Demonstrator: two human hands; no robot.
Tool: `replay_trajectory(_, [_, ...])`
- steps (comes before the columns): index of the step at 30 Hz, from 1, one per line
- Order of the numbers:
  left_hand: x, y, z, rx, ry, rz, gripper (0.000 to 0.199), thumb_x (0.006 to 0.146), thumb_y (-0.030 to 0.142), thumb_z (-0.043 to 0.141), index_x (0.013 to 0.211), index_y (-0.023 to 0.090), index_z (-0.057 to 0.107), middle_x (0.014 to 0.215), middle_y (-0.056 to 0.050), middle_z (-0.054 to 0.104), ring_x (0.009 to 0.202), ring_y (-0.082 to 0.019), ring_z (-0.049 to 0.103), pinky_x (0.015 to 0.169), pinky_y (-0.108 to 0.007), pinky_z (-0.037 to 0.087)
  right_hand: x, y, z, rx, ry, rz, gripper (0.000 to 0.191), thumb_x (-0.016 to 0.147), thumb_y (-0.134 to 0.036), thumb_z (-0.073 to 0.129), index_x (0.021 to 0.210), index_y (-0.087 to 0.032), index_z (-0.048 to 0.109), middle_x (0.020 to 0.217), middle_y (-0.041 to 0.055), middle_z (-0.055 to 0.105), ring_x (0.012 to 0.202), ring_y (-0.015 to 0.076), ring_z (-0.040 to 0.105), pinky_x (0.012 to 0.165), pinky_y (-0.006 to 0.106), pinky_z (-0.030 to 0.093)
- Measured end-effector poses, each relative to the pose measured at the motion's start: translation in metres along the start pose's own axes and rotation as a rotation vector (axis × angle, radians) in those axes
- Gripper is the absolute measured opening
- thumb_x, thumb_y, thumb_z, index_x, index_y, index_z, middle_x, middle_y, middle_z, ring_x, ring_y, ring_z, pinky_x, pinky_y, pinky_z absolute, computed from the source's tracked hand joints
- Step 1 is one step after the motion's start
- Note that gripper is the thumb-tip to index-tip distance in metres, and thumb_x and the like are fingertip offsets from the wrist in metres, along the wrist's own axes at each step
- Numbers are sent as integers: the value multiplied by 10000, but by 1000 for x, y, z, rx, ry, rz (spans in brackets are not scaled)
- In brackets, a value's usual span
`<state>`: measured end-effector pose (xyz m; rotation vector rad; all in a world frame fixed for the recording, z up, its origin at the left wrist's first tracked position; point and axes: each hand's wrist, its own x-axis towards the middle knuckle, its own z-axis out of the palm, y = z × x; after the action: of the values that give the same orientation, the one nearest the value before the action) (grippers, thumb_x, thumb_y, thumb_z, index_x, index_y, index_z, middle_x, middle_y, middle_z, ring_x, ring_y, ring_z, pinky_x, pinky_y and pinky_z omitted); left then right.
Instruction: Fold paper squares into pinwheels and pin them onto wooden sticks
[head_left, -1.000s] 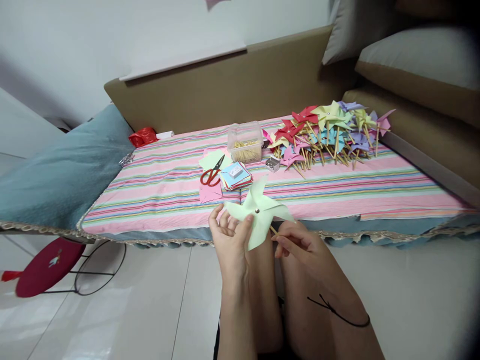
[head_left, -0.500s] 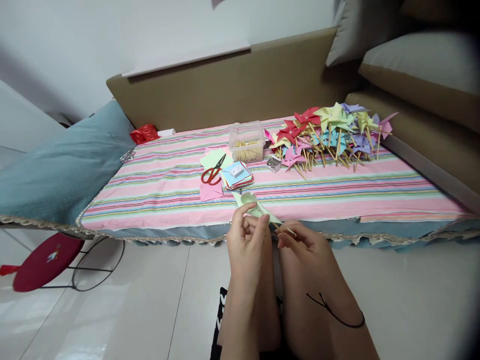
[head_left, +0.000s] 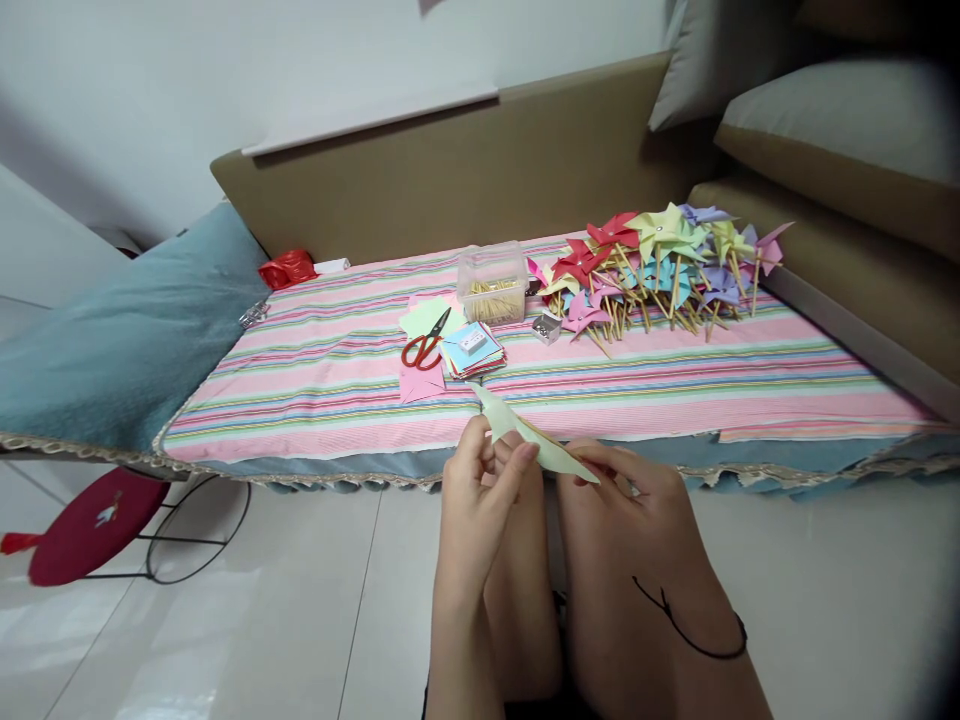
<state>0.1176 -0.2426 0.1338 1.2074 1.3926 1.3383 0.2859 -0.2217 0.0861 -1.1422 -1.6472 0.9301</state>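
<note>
1. Your left hand (head_left: 476, 495) is narrow, thumb and curled fingers holding the pale green paper pinwheel (head_left: 551, 457) near its middle.
2. Your right hand (head_left: 634, 490) closes round the wooden stick (head_left: 546, 437) at its lower end; blade and fingers hide the exact contact.
3. The pinwheel is above your knees, in front of the striped cloth (head_left: 337, 405), tilted nearly edge-on. Its centre fastener is out of sight, so you cannot tell how tight it sits.
4. Handling, as judged: keep the left pinch light and close to the hub; pressure on a curved blade could crease it. Steady the stick with the right, in line with the hub, and avoid twisting against the paper. Tilt the face toward you to check the fastener and folds.
5. On the cloth: red-handled scissors (head_left: 424, 348) partly over loose paper, beside the stack of coloured paper squares (head_left: 491, 362). Behind the stack, a clear plastic tub (head_left: 491, 305) holds sticks. The small open box (head_left: 546, 328) lies between the stack and the heap of pinwheels (head_left: 660, 270).
</note>
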Motion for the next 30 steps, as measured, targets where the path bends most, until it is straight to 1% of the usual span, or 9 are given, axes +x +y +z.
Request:
replay_trajectory(2, [0, 1, -1, 43, -13, -2, 205, 886, 368, 618, 1031, 230, 570, 527, 95, 437, 484, -100, 455, 528, -239, 329, 0, 2, -1, -43, 32, -40, 167, 916, -265, 569, 955, -240, 729, 876, 18, 732, 801, 200, 671, 709, 298, 521])
replay_trajectory(4, [-1, 2, -2, 73, -16, -9, 247, 893, 381, 608, 1082, 230, 561, 513, 99, 435, 470, -102, 454, 518, -242, 325, -1, 4, 0, -71, 62, -85, 155, 910, -249, 589, 968, -245, 732, 891, 17, 740, 800, 196, 677, 708, 298, 523])
replay_trajectory(7, [-2, 2, -2, 74, -2, -22, 205, 892, 403, 605, 968, 222, 547, 504, 99, 443, 453, -98, 447, 505, -242, 322, -3, 8, 0, -108, 103, -129, 146, 906, -227, 606, 968, -246, 736, 922, 23, 749, 830, 199, 686, 730, 311, 523])
replay_trajectory(10, [-2, 0, -2, 77, 18, -17, 213, 868, 404, 636, 866, 216, 534, 487, 99, 443, 440, -93, 447, 494, -238, 325, -3, 8, 0, -125, 126, -144, 149, 903, -219, 617, 982, -255, 738, 917, 19, 752, 815, 199, 687, 729, 323, 527])
replay_trajectory(15, [-1, -1, -1, 50, 86, -5, 218, 811, 373, 704, 846, 206, 568, 518, 97, 455, 415, -74, 446, 466, -224, 345, -3, 5, 0, -131, 146, -201, 161, 897, -186, 631, 985, -262, 743, 912, 9, 757, 815, 191, 679, 724, 323, 518])
replay_trajectory(19, [-1, 1, 2, 10, 115, 17, 193, 791, 329, 726, 825, 199, 587, 581, 78, 512, 410, -53, 432, 428, -202, 348, -3, 3, 2, -120, 216, -214, 167, 885, -164, 651, 985, -261, 744, 897, 5, 754, 807, 187, 668, 732, 326, 511])
replay_trajectory(23, [-2, 1, 5, -5, 150, 38, 147, 793, 268, 721, 859, 196, 611, 521, 95, 455, 394, -42, 410, 434, -181, 367, -3, 2, 4, -117, 276, -236, 172, 871, -148, 670, 979, -255, 750, 894, 10, 752, 795, 183, 664, 714, 325, 507])
replay_trajectory(26, [-3, 1, 3, -12, 105, 9, 136, 816, 272, 696, 854, 192, 594, 522, 96, 433, 398, -48, 432, 424, -179, 371, -3, 2, 3, -121, 292, -244, 173, 867, -145, 674, 980, -247, 756, 904, 18, 759, 809, 188, 675, 721, 327, 512])
replay_trajectory(30, [-2, -1, -5, -80, -35, -31, 144, 843, 289, 673, 876, 195, 569, 552, 94, 453, 387, -55, 461, 407, -192, 365, -3, 4, 1, -145, 307, -236, 152, 868, -156, 672, 957, -242, 762, 879, 21, 764, 786, 187, 678, 711, 322, 513])
